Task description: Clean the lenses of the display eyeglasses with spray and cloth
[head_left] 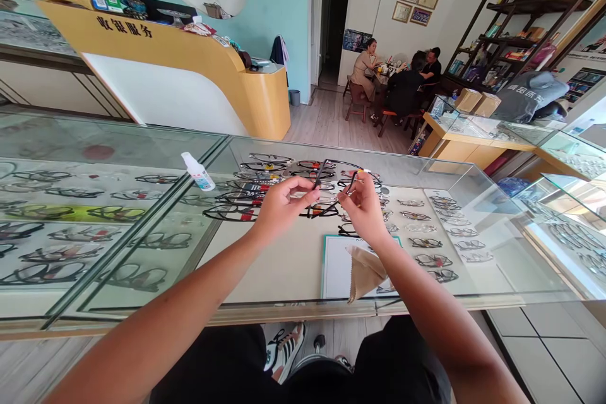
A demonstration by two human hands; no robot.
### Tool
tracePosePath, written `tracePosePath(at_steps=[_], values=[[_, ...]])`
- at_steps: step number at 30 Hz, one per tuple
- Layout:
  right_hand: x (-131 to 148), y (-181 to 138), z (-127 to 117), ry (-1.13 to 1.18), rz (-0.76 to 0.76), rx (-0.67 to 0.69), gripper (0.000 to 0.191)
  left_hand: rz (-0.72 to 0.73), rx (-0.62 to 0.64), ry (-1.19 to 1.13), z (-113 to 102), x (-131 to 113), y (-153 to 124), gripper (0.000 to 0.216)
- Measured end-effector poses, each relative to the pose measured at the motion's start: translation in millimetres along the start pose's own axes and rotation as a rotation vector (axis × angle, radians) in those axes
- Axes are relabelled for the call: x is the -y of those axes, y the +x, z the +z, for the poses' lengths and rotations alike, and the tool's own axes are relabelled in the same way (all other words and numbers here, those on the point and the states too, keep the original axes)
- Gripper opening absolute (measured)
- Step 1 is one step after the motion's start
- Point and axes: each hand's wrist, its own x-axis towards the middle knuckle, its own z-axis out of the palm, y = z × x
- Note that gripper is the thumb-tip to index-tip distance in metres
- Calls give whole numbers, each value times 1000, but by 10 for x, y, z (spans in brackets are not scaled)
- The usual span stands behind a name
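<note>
Both my hands are raised over a glass display counter (293,265) and hold a thin dark pair of glasses (334,184) between them. My left hand (283,205) pinches the left temple arm near its hinge. My right hand (364,209) is closed on the right side of the frame. A tan cleaning cloth (364,271) lies under my right wrist on a white mat with a teal edge (337,268). A small white spray bottle (197,172) lies on the glass to the left of my hands.
Rows of glasses fill the case under the glass. A curved yellow and white service desk (189,76) stands behind. People sit at a table (392,85) near the far doorway. Dark shelves (521,19) and more glass cases (558,164) are on the right.
</note>
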Motion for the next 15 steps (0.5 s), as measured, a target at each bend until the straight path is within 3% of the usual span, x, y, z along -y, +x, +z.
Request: tracePosePath(at_steps=[3, 11, 15], values=[[3, 3, -11, 8, 21, -11, 60, -23, -36, -56, -39, 15, 29, 54], [1, 27, -61, -227, 50, -62, 25, -118, -254, -269, -145, -20, 133, 61], [56, 3, -80, -400, -65, -95, 21, -92, -199, -209, -200, -7, 167, 58]])
